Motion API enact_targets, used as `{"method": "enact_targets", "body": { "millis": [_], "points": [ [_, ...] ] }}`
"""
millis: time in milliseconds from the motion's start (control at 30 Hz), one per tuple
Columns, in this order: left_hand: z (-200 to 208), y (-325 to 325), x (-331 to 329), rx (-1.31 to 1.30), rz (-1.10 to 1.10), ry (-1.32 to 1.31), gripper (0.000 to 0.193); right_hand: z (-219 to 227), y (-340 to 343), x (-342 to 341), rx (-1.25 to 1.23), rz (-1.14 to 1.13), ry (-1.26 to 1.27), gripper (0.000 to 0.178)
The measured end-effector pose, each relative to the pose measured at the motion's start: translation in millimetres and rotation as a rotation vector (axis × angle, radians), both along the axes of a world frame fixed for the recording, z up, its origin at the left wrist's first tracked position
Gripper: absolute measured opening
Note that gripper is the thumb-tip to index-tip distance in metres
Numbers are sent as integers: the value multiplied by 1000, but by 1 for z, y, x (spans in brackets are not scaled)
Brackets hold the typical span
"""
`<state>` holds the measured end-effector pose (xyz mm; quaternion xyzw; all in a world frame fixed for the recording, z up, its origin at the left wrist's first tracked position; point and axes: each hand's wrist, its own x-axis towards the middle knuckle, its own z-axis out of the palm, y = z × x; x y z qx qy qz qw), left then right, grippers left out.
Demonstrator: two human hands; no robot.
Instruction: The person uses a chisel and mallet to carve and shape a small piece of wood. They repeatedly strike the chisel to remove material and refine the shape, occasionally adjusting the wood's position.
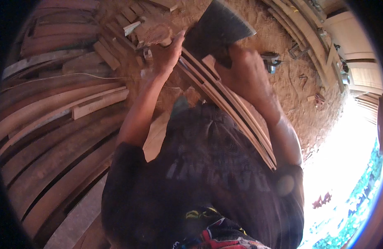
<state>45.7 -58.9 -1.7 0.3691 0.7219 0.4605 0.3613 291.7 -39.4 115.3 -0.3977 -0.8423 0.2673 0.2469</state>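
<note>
My left hand (168,56) is closed round the far end of several thin wooden strips (224,101). They slant from that hand across my front, passing below my right hand toward my right elbow. My right hand (247,70) grips a broad-bladed tool (218,31), whose flat dark metal blade has a pale far edge. A short piece of wood beside my right fingers may be part of its handle; I cannot tell. The blade stands just beyond the strips, to the right of my left hand. My fingers hide most of both grips.
Long stacked boards (54,108) fill the left side. Offcuts (121,25) lie on the brown dirt floor (299,103) at the upper left. On the right are a metal clamp-like thing (271,61), more long boards (303,35) and bright daylight.
</note>
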Motion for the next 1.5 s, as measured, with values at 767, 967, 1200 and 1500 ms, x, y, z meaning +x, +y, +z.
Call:
{"method": "enact_targets", "body": {
  "millis": [767, 967, 1200, 1500],
  "points": [
    [-43, -16, 35, 251, 40, 326, 27, 26, -11, 13, 60, -94, 84, 22],
    [-68, -42, 61, 323, -224, 1163, 35, 26, -28, 6, 144, -12, 114, 32],
    [-65, -38, 63, 524, -233, 1174, 37, -33, -20, 34, -180, 44, -64, 32],
    [27, 4, -14, 522, 155, -437, 29, -112, -78, 103, -582, -279, -178, 43]
  ]
}}
